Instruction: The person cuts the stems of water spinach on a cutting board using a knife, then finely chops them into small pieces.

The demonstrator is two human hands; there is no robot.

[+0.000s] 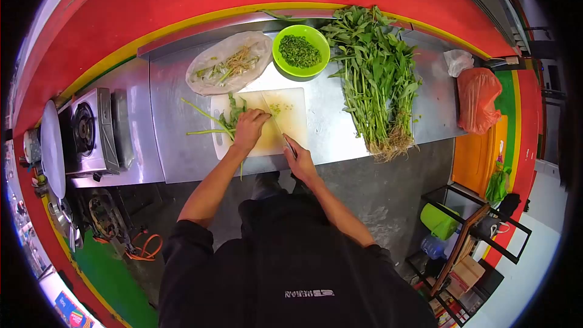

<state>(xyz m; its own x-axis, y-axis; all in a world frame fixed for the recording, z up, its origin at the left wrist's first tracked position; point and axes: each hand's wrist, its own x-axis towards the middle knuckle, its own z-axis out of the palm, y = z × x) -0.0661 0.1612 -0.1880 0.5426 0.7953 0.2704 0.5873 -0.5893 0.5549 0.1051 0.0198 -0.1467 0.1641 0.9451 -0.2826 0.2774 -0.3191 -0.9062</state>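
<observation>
My left hand [251, 129] is closed on green stems over a white cutting board [291, 136]. Leaves and long stems [212, 131] stick out to the left of that hand, past the board's edge. My right hand [299, 159] grips the handle of a knife [278, 125], whose blade points up and to the left across the board, just right of my left fingers. Small chopped green pieces [276, 109] lie beside the blade. Behind the board, a bright green bowl [324, 48] holds chopped greens.
A plastic bag [203, 64] with stem scraps lies behind the board. A big bunch of rooted leafy greens [376, 79] rests on the steel counter [328, 140] to the right. Beyond it sits a red plastic bag [478, 100]. A gas stove [91, 130] stands at the left.
</observation>
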